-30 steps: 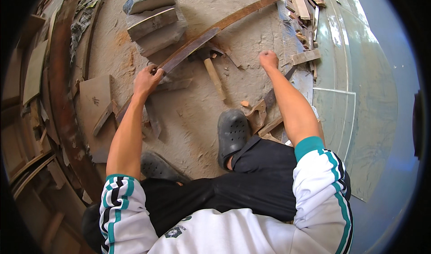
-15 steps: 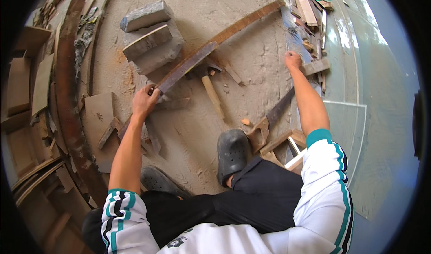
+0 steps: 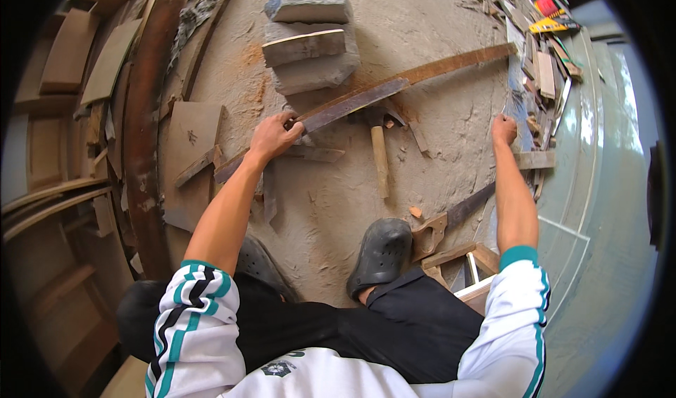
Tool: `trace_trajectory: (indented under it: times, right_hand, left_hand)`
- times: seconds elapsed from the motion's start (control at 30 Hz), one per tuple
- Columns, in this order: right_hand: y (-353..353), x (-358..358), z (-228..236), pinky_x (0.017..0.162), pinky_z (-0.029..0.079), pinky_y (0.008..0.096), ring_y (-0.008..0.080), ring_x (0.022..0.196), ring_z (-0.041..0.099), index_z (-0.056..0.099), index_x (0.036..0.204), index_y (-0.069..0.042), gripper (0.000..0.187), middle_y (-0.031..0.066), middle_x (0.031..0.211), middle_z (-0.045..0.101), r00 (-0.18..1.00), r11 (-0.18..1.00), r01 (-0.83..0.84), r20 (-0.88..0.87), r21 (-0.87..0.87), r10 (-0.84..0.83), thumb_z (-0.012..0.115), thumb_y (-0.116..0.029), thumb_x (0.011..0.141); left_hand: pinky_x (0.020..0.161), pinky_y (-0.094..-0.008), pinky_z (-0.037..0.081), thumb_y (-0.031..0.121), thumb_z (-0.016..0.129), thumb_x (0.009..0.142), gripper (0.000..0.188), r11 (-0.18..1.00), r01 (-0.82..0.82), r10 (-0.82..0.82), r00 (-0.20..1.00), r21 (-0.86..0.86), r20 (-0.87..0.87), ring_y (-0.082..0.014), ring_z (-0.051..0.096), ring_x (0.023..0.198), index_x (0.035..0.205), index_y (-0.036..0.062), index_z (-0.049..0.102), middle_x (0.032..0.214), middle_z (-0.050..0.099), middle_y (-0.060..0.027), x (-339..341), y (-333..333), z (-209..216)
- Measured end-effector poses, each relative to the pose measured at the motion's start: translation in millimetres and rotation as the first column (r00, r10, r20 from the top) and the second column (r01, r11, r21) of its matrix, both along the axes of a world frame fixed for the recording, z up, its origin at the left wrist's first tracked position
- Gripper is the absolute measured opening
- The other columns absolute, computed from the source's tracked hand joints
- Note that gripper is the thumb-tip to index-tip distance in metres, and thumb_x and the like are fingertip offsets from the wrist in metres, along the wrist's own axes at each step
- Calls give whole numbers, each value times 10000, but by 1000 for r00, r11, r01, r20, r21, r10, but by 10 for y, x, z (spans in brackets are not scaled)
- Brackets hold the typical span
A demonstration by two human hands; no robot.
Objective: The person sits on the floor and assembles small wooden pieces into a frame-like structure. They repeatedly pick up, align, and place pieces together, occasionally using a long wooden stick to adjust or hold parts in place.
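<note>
Two bare hands work low over a dusty floor, the left hand (image 3: 276,136) grasping a dark strip (image 3: 359,105) at its near-left end, where it lies along a longer brown strip (image 3: 461,63). Whether the fingers also pinch the brown strip cannot be told. Both strips slant across the middle of the floor toward the far right. The right hand (image 3: 504,128) is clenched at right, apart from the strips; anything inside the fist is hidden. By the look of it, the strips are already brought together lengthwise, but no fastening shows and the brown strip's far-right stretch remains uncovered. A hammer (image 3: 380,162) lies unheld just nearer than the pair, and a handsaw (image 3: 471,205) rests nearer still, at right, beside a dark shoe (image 3: 384,251). Grey stone blocks (image 3: 315,72) sit on the far side; wood scraps (image 3: 546,76) crowd the far right, alongside glass sheets (image 3: 577,208).
</note>
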State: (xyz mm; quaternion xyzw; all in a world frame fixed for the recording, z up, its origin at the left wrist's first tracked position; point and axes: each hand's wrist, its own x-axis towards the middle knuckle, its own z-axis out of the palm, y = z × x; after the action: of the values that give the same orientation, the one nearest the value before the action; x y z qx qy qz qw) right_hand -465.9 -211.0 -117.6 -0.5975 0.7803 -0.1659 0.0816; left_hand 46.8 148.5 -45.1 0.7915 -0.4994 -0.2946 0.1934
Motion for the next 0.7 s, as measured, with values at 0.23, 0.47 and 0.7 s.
trace_trajectory:
  times: [0.23, 0.47, 0.7]
  right_hand:
    - [1330, 2211, 489, 583, 588, 263, 133, 711, 661, 610, 1078, 8, 247, 82, 901, 674, 547, 957, -275, 804, -91, 234, 712, -162, 930]
    - [2950, 3444, 842, 768, 543, 415, 340, 822, 689, 708, 943, -20, 180, 176, 876, 700, 533, 780, -591, 626, -206, 569, 616, -171, 908]
    - [3194, 3591, 781, 769, 527, 472, 402, 844, 668, 669, 934, -10, 165, 205, 892, 690, 582, 756, -644, 565, -119, 585, 593, -156, 923]
  left_hand:
    - [850, -444, 528, 432, 598, 879, 463, 1000, -15, 15, 999, 15, -44, -389, 690, 970, 1124, 56, 715, 1020, 725, -217, 61, 56, -54]
    - [836, -454, 538, 463, 603, 874, 472, 1000, -9, 8, 999, -9, -34, -383, 698, 950, 1117, 79, 731, 980, 733, -201, 46, 66, -53]
    - [826, -464, 543, 445, 597, 871, 457, 999, -21, 21, 1000, -36, -16, -391, 700, 924, 1095, 72, 735, 954, 731, -213, 4, 70, 12]
